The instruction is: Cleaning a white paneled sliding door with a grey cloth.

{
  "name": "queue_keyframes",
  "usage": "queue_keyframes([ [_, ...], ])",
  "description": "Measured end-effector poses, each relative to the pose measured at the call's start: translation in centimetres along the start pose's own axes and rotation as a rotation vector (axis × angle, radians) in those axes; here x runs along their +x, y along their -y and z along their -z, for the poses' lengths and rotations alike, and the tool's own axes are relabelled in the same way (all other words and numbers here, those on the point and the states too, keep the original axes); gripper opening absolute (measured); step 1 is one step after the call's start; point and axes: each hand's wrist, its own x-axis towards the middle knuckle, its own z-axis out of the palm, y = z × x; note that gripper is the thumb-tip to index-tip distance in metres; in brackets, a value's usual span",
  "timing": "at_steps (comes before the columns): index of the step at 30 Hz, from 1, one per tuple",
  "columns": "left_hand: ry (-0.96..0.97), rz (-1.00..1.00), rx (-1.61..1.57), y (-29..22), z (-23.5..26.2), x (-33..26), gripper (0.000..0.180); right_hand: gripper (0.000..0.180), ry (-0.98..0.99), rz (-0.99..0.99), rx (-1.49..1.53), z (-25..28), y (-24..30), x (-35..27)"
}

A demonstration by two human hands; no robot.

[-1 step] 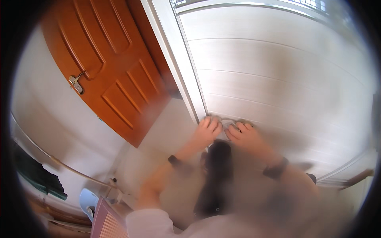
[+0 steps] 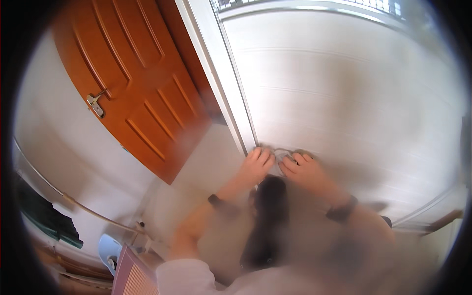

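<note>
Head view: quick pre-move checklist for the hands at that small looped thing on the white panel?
1. Left hand on the white ridged panel: ok.
2. Right hand beside it, touching the thin grey looped piece: ok.
3. Grip on the loop: cannot tell, blurred.
4. What the loop is: cannot tell.
5. Orange-brown wooden panelled door apart from both hands: ok.
6. Dark object below the hands: cannot tell.

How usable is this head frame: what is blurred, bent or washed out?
Head view: the lower middle is smeared, so the left hand, the right hand and the small grey object between them are soft; the orange-brown panelled wooden door is sharper; straight white frame edges bow near the rim; the dark fisheye border crops the corners.
</note>
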Motion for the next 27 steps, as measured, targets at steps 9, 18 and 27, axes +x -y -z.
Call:
queue_keyframes([
  [9, -0.623, 0.114, 0.398, 7.4, 15.3, 13.5, 0.054, 0.039, -0.62, 0.021, -0.178, 12.8, -8.8, 15.1],
  [18, -0.864, -0.041, 0.176, 4.8, 12.3, 25.3, 0.06, 0.041, -0.658, -0.101, -0.408, 18.5, -15.8, 11.1],
  [27, -0.871, -0.445, 0.093, -15.1, 9.8, 37.2, 0.032, 0.051, -0.749, -0.643, -0.601, 18.5, -18.1, -12.0],
])
